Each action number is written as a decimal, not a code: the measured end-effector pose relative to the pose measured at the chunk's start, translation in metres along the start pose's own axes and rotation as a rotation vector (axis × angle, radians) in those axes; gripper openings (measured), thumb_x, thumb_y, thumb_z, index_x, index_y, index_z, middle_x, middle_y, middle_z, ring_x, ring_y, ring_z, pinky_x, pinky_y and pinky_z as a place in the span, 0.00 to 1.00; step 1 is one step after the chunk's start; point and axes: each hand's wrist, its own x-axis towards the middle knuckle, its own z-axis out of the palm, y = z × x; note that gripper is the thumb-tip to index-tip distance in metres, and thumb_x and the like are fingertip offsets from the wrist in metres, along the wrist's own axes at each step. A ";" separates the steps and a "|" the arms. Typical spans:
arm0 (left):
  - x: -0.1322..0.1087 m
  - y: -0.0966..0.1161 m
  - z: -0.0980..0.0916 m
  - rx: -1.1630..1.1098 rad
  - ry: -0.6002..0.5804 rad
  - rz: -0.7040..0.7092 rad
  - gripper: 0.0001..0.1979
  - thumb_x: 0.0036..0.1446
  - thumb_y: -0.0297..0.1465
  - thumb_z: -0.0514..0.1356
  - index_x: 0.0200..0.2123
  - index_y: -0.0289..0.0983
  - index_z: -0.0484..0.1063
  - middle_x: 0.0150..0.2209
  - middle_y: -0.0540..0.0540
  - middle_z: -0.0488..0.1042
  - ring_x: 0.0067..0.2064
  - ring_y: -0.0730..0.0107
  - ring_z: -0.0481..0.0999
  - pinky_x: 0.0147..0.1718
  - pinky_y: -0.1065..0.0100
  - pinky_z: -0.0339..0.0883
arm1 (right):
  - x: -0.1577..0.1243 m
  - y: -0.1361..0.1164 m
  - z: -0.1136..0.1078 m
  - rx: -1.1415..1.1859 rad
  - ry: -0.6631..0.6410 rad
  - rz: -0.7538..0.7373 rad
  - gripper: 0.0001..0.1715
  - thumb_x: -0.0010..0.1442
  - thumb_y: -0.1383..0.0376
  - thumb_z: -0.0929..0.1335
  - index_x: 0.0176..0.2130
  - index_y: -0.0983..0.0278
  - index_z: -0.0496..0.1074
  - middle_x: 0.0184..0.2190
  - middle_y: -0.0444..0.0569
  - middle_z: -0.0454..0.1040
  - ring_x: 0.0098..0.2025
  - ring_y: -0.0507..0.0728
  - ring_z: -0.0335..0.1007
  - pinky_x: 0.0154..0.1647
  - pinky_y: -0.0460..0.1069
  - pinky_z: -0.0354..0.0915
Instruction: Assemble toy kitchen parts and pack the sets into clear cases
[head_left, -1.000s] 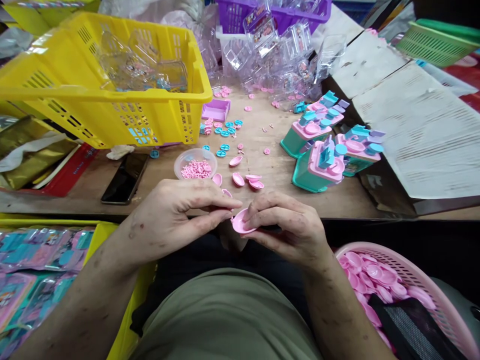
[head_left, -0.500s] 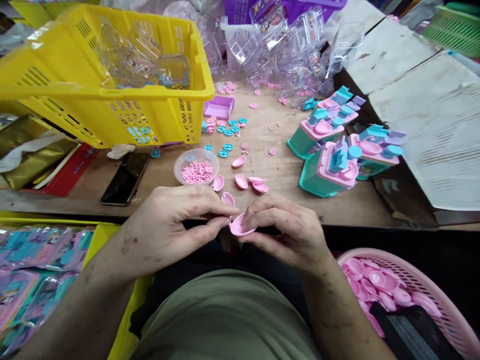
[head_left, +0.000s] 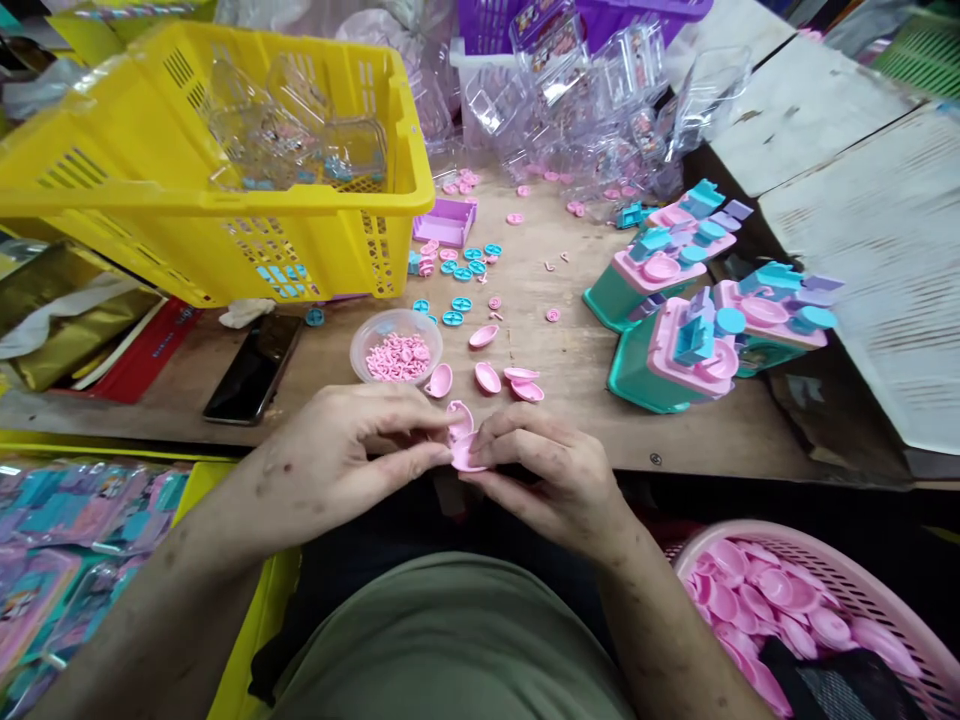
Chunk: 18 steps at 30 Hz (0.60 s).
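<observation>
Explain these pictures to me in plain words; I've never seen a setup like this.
There is no machine here, only a person's two bare hands. Every picture comes from one camera worn on the head, looking forward and down, so you see roughly what the person sees.

The right hand holds a small pink oval piece. The left hand has its fingertips at the piece's other end; whether they grip anything is hard to see.

On the wooden bench lie similar pink ovals, a round tub of tiny pink parts, a phone and a large yellow basket. To the right stand teal-and-pink toys. Below the bench, at lower right, a pink basket holds more pink pieces.
</observation>
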 end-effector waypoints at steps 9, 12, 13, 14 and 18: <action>0.045 -0.066 -0.025 0.822 0.002 -0.181 0.14 0.71 0.37 0.65 0.52 0.38 0.86 0.52 0.36 0.83 0.57 0.40 0.77 0.62 0.44 0.69 | 0.008 0.054 0.021 -0.265 -0.027 0.213 0.06 0.73 0.64 0.77 0.46 0.61 0.78 0.48 0.54 0.81 0.53 0.64 0.81 0.56 0.57 0.78; 0.054 -0.066 -0.015 0.892 -0.099 -0.273 0.12 0.70 0.35 0.67 0.51 0.41 0.89 0.52 0.37 0.82 0.60 0.37 0.73 0.57 0.43 0.67 | 0.016 0.055 0.017 -0.295 -0.001 0.236 0.11 0.75 0.65 0.74 0.56 0.61 0.78 0.57 0.56 0.80 0.58 0.64 0.79 0.60 0.58 0.76; 0.056 -0.066 -0.013 0.894 -0.112 -0.276 0.11 0.70 0.34 0.66 0.49 0.42 0.89 0.52 0.38 0.82 0.60 0.38 0.73 0.57 0.44 0.66 | 0.018 0.054 0.013 -0.339 -0.009 0.255 0.15 0.74 0.68 0.72 0.59 0.61 0.78 0.59 0.56 0.80 0.58 0.64 0.78 0.61 0.59 0.75; 0.057 -0.067 -0.012 0.894 -0.109 -0.272 0.10 0.70 0.34 0.66 0.47 0.43 0.90 0.51 0.39 0.82 0.60 0.39 0.73 0.56 0.44 0.66 | 0.020 0.053 0.009 -0.410 -0.036 0.286 0.18 0.73 0.71 0.71 0.60 0.61 0.78 0.60 0.56 0.80 0.58 0.65 0.77 0.61 0.61 0.74; 0.060 -0.082 -0.012 0.857 -0.046 -0.200 0.08 0.69 0.32 0.66 0.41 0.41 0.89 0.48 0.40 0.84 0.57 0.45 0.75 0.58 0.47 0.64 | 0.024 0.051 -0.001 -0.708 -0.236 0.453 0.16 0.69 0.73 0.74 0.52 0.58 0.85 0.57 0.55 0.83 0.57 0.72 0.71 0.56 0.66 0.65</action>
